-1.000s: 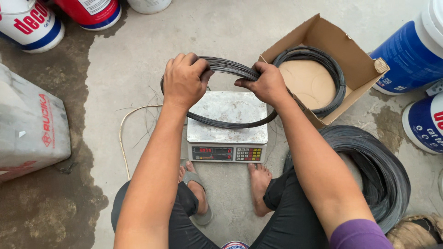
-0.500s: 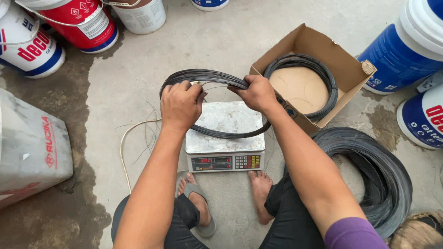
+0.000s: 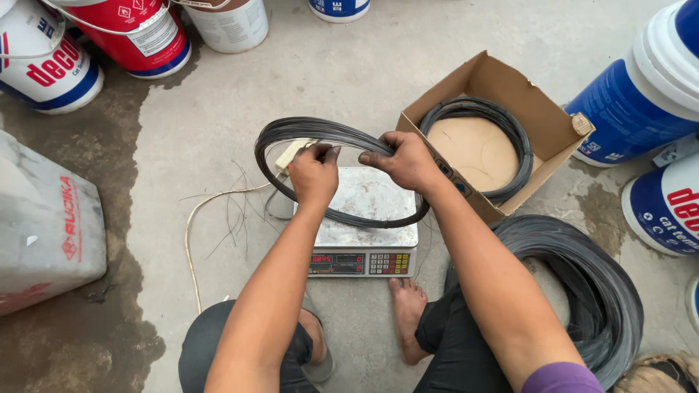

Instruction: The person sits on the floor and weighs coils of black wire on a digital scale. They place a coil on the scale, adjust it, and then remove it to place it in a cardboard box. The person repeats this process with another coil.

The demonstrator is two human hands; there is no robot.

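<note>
I hold a ring-shaped coil of dark wire (image 3: 280, 132) over a digital scale (image 3: 362, 242) on the concrete floor. My left hand (image 3: 314, 173) grips the far rim of the coil near its middle. My right hand (image 3: 403, 160) grips the same rim just to the right. The coil's near edge rests on the metal platform of the scale. An open cardboard box (image 3: 510, 87) at the right holds another dark wire coil (image 3: 510, 125). A large bundle of dark wire (image 3: 597, 280) lies by my right knee.
Paint buckets stand around: red and white ones (image 3: 142, 33) at the top left, blue and white ones (image 3: 641, 94) at the right. A grey sack (image 3: 44, 218) lies at the left. Thin loose wire strands (image 3: 218, 200) trail left of the scale. My bare feet sit below the scale.
My hands have slid closer together on the coil's far rim, and the coil has shifted left, with more of it hanging off the scale. The view has also moved slightly.
</note>
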